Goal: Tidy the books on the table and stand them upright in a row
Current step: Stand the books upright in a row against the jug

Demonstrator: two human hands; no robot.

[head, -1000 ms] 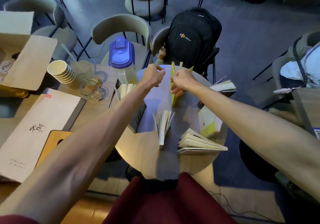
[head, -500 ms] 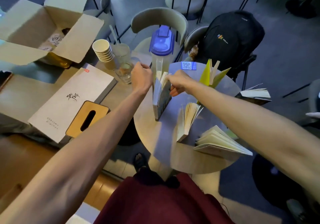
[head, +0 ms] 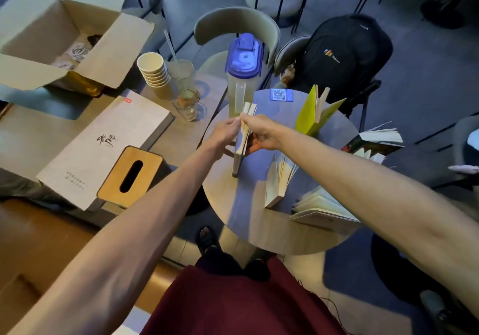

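a long wooden table (head: 31,130) fills the left of the frame, carrying an open cardboard box (head: 64,36) at upper left, a large pale flat box (head: 103,150) below it and a wooden tissue box (head: 131,175) at that one's lower right corner. a round table (head: 261,231) sits at centre right, and behind it, at upper right, a black backpack (head: 344,57) rests on a chair. a tall pitcher with a blue lid (head: 243,75) stands at the round table's far left edge, with a stack of paper cups (head: 154,74) and a glass (head: 186,101) to its left on the long table.

on the round table several books stand with pages fanned: a yellow-covered book (head: 315,113) at the far side, a pale book (head: 278,179) near the middle, and a splayed book (head: 318,205) lying low at the right edge under the right forearm.

the grey book (head: 239,150) stands upright at the left part of the round table, just in front of the pitcher. the left hand (head: 223,137) presses against its left cover and the right hand (head: 259,134) against its right, the two hands squeezing it between them. the fingers of both hands are curled in, their tips meeting at the top of the page block, which sticks up beyond them.
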